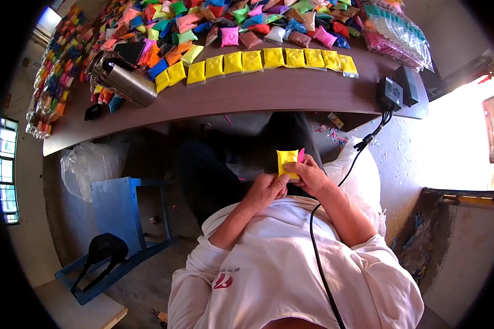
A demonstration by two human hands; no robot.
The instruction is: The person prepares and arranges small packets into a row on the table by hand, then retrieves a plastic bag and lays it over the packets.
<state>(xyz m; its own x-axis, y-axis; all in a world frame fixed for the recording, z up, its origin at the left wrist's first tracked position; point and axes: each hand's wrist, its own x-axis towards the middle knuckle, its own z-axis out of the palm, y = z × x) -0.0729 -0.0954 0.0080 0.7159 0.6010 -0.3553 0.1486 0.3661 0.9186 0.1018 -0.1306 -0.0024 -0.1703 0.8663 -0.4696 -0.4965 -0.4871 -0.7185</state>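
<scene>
In front of my body I hold a small yellow packet (287, 158) upright over my lap. My right hand (309, 174) is closed on its right side, with the thumb lying across its face. A bit of something pink (301, 154) shows behind the packet beside my right fingers; what it is I cannot make out. My left hand (267, 188) is closed too, its thumb at the packet's lower edge and its other fingers mostly hidden. Along the table's near side lies a row of similar yellow packets (233, 62).
Many coloured packets (229, 36) cover the back of the table (236, 93). A steel flask (127, 82) lies at the left, a black box with cables (391, 93) at the right. One cable crosses my chest. A blue stool (115, 203) and white sack (357, 175) flank me.
</scene>
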